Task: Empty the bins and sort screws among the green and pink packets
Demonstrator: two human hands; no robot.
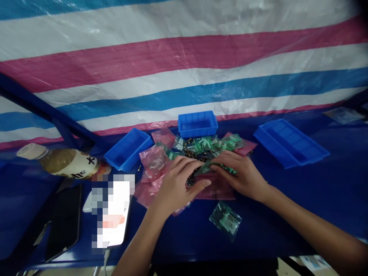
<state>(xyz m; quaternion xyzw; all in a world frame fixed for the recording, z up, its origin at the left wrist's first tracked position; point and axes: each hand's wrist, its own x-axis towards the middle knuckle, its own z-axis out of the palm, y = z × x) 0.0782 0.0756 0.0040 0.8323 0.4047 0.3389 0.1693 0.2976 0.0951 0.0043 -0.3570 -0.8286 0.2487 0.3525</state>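
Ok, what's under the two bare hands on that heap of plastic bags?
A flat pink plastic bag lies beneath both the left hand and right hand, with a green-tinted bag of small parts under the right fingers. Whatever lies directly under the palms is covered.

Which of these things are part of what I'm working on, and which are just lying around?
Part of the work:
left hand
right hand
green bag of small parts
pink bags
blue plastic trays

Lying about:
drink bottle
black smartphone
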